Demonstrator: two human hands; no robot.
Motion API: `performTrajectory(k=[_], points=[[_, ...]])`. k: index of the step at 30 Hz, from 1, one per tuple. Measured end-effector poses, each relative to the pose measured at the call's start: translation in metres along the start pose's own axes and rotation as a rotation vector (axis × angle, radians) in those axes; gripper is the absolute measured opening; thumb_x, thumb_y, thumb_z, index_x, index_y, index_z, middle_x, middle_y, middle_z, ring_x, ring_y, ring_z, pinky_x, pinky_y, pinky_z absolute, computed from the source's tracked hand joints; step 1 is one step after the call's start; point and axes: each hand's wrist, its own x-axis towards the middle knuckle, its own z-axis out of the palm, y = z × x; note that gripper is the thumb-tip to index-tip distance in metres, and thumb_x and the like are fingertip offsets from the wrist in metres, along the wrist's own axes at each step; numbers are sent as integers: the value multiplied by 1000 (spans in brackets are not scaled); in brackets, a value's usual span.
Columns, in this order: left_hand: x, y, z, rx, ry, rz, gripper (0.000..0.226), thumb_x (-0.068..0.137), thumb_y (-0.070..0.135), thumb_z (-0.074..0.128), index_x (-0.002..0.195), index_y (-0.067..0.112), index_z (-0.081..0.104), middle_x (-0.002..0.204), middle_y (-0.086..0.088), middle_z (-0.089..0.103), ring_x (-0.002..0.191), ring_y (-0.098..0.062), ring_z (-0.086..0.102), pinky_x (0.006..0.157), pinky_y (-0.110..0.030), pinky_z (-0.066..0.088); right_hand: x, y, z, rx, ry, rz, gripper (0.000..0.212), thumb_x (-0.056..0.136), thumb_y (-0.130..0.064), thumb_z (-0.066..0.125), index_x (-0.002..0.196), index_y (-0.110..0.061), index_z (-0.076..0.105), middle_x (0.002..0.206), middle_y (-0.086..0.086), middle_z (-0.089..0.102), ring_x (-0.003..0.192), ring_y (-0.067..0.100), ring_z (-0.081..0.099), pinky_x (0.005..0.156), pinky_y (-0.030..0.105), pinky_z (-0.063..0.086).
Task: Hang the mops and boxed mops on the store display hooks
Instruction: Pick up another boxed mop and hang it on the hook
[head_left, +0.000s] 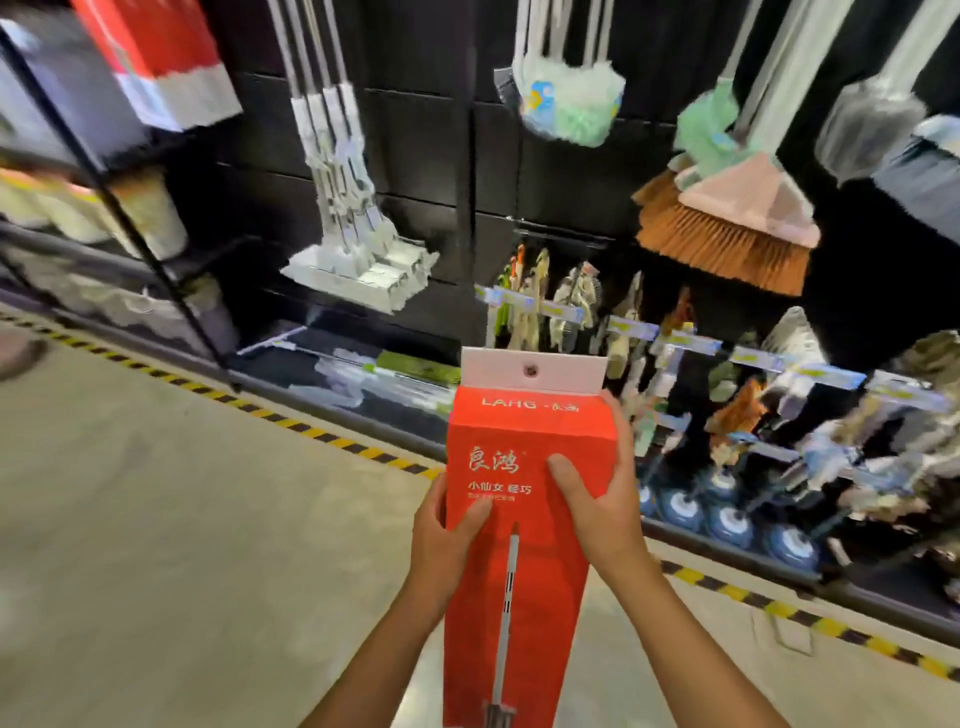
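**A:** How was the boxed mop (514, 571) gripped?

**B:** It was clasped upright between both hands. The left hand (447, 525) was closed on its left edge, thumb laid across the red front. The right hand (605, 493) was curled round the right edge. Nothing else was held.

**A:** And beyond the grip?

**B:** Just above the hands, the white hang tab (535, 371) and its hole (530, 370) were left free. Higher and to the left, flat mops (358, 249) were hung on the black panel. Right of the grip, small goods on pegs (631, 327) were crowded close.

**A:** What could be spoiled?

**B:** No free hook could be made out, so the hole could be missed. If the box were pushed on tilted, the tab would probably be bent or torn. The long lower end could be swung into the pegged goods.
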Motion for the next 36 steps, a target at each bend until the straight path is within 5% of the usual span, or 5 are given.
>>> performTrajectory(k=[6, 12, 24, 31, 36], points=[[-14, 15, -161, 7, 152, 31, 98, 59, 88, 72, 139, 35, 53, 129, 6, 72, 114, -15, 74, 96, -41, 62, -15, -8, 156, -1, -237, -32, 84, 75, -54, 74, 147, -48, 31, 132, -30, 57, 116, 1, 65, 87, 17, 56], [-40, 25, -281, -43, 351, 66, 76, 68, 60, 77, 134, 26, 58, 121, 3, 77, 109, -17, 75, 91, -34, 62, -40, -18, 274, 75, -430, -14, 90, 73, -52, 72, 149, -47, 24, 120, -49, 53, 112, -9, 63, 81, 11, 55], [17, 41, -427, -58, 646, 82, 71, 71, 57, 78, 133, 29, 57, 121, 1, 76, 110, -23, 75, 93, -46, 62, 19, -6, 466, 147, -704, -26, 108, 65, -80, 73, 152, -41, 22, 126, -33, 60, 113, -6, 64, 83, 7, 51], [104, 67, -504, -32, 761, 93, 72, 67, 56, 76, 130, 27, 57, 116, 13, 77, 106, -14, 76, 81, -25, 61, 98, 13, 579, 176, -787, -40, 99, 70, -77, 72, 148, -35, 27, 126, -38, 57, 116, -6, 62, 86, 7, 50], [159, 90, -564, -46, 816, 119, 72, 68, 56, 76, 132, 29, 55, 116, 12, 76, 106, -15, 76, 80, -25, 62, 148, 18, 667, 178, -859, -62, 92, 74, -73, 72, 147, -40, 26, 131, -35, 56, 122, 0, 61, 93, 14, 52]])
